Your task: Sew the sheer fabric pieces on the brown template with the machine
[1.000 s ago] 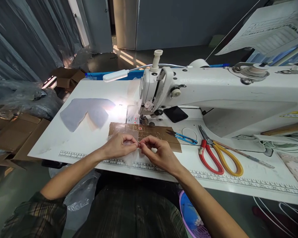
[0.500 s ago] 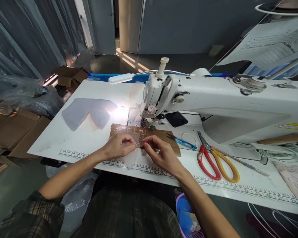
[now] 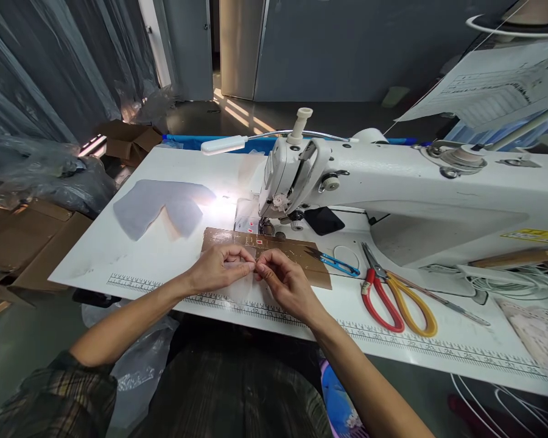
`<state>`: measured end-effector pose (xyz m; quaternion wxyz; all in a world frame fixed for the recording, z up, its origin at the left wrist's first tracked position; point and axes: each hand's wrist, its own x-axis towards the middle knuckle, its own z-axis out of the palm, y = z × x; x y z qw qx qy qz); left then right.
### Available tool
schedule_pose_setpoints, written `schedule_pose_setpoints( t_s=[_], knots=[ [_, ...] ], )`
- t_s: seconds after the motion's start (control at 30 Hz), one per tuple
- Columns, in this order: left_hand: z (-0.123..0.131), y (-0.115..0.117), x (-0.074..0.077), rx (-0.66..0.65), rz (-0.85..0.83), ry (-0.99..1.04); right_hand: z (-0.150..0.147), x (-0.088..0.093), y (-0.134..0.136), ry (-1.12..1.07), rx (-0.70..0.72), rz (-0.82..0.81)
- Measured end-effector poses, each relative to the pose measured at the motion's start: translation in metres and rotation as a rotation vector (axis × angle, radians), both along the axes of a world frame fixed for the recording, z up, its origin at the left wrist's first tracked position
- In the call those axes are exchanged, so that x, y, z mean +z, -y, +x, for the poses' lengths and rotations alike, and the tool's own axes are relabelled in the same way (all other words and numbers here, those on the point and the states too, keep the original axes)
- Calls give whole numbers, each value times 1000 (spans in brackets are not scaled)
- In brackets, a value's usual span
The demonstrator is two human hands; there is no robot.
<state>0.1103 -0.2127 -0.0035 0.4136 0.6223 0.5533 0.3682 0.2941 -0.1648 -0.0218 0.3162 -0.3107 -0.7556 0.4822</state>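
A: where's the sheer fabric [image 3: 241, 291]?
B: 7 o'clock from the brown board's [image 3: 301, 258] middle, left hand [image 3: 217, 267] pinching it. Right hand's [image 3: 285, 283] fingertips closed together alongside, can't tell on what. Scissors [image 3: 399, 301] at its 3.

Rm btwn cloth [image 3: 153, 204] & L hand [image 3: 214, 267]; scissors [image 3: 380, 272] block R.

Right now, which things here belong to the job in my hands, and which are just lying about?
In the job, it seems:
left hand, holding sheer fabric
right hand, pinching close beside it, contents too small to tell
brown board, beneath both
sewing machine, just beyond

Apparently lying about:
snips, partly on the board
scissors
grey piece
flat black thing
boxes
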Motion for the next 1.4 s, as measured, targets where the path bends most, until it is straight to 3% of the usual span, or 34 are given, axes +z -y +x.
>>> schedule_pose_setpoints(
  t_s=[0.13,0.37,0.47,0.57,0.73,0.8,0.9,0.97,1.07,1.2,1.4],
  knots=[
    [2,-1,4,-9,14,2,-1,-1,2,-46,-49,46],
    [-3,-1,3,-96,-30,124,-3,-5,1,-254,-24,-165],
    [-6,-3,2,-147,-104,187,-7,-2,5,-301,-3,-176],
    [-11,-5,4,-244,-144,233,-14,3,15,-296,2,-6],
    [-29,-6,22,-526,-187,237,-5,1,13,-34,137,633],
    [-35,-5,29,-498,-165,240,10,-2,-4,131,38,767],
    [-35,-7,27,-222,-106,274,35,-2,-28,367,-229,581],
    [-29,-11,20,-105,-106,269,42,2,-34,334,-253,349],
    [-17,-16,13,-93,-124,258,35,11,-25,152,-121,48],
    [-9,-16,16,-74,-100,219,13,19,-14,53,88,-164],
    [-7,-9,23,-75,-33,135,1,22,-17,-138,104,-483]
  ],
)
